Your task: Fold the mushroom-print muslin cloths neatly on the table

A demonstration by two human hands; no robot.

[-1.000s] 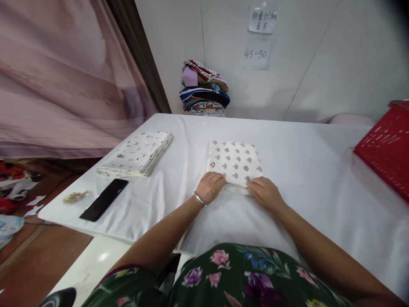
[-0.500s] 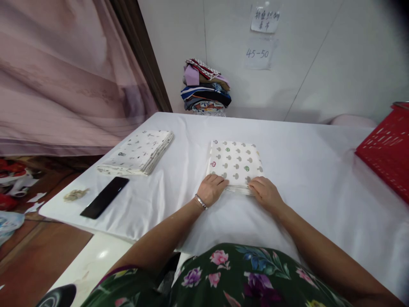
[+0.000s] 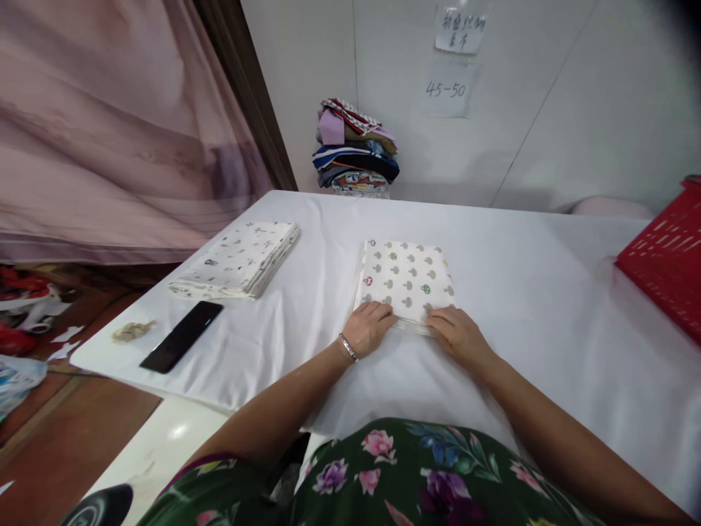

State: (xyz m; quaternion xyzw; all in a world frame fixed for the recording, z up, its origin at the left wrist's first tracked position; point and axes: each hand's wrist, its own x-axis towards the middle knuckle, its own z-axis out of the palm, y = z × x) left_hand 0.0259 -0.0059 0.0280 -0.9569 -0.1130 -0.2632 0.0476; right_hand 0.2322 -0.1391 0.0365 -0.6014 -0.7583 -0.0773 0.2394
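Observation:
A white cloth printed with grey, green and red mushrooms [image 3: 408, 277] lies folded into a neat square in front of me. My left hand [image 3: 369, 329] pinches its near left corner, fingers on top. At the near right corner my right hand [image 3: 458, 334] grips the same edge, its thumb side against the layers. Several layers show along the near edge between my hands. To the left lies another folded white cloth with small dark prints [image 3: 238, 259], apart from both hands.
A white-covered table [image 3: 526, 292] carries a black phone [image 3: 182, 336] and a tangle of beige string [image 3: 132, 331] at the left. A red plastic basket [image 3: 668, 256] stands at the right. Folded fabrics [image 3: 355, 150] are piled behind the far edge, by the wall.
Both hands stay on the near corners of the mushroom cloth, with barely any movement. The whole view has shifted slightly.

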